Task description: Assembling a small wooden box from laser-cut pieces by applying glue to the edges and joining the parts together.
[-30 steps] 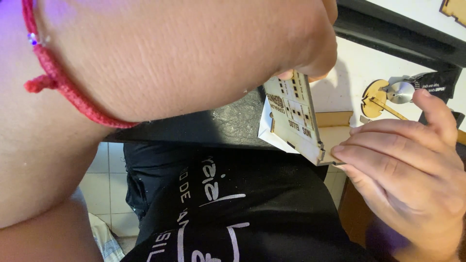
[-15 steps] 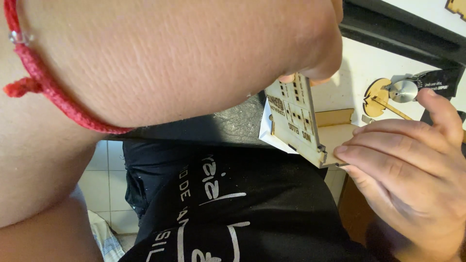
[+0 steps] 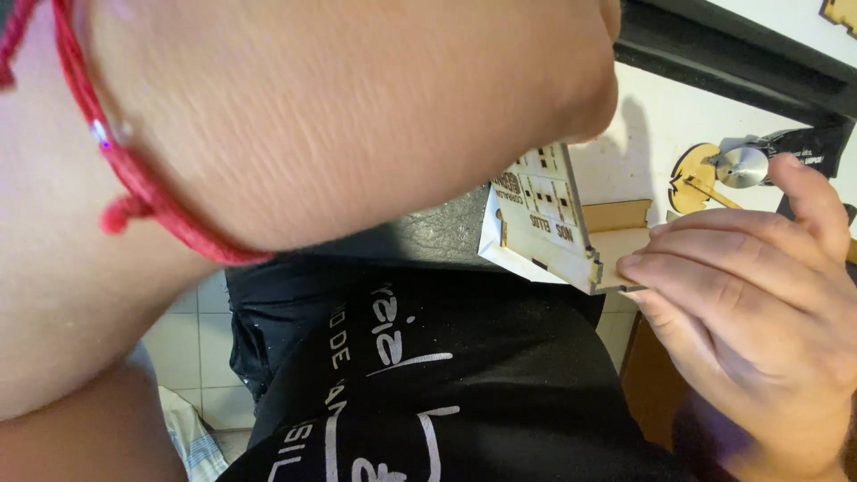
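Observation:
My left hand [image 3: 571, 80] and its forearm fill the upper left, with a red string bracelet [image 3: 134, 201] on the wrist. Its fingers are mostly hidden where they meet the top of a laser-cut wooden panel [image 3: 546, 214] with small square cutouts. My right hand [image 3: 759, 312] comes in from the lower right, its fingertips pressed on the panel's lower corner and on a flat wooden piece [image 3: 616, 234] joined to it. Its thumb reaches up beside a silver cap [image 3: 743, 165] on a black tube [image 3: 808, 143].
A white tabletop [image 3: 661, 125] lies behind the panel, with a black bar [image 3: 732, 62] along its far side. A round wooden cutout [image 3: 689, 183] lies by the silver cap. My black printed shirt [image 3: 402, 384] and a tiled floor [image 3: 192, 344] show below.
My left forearm has slid left, taking the bracelet toward the frame's edge. The panel has stayed between both hands, and my right thumb has stayed by the cap.

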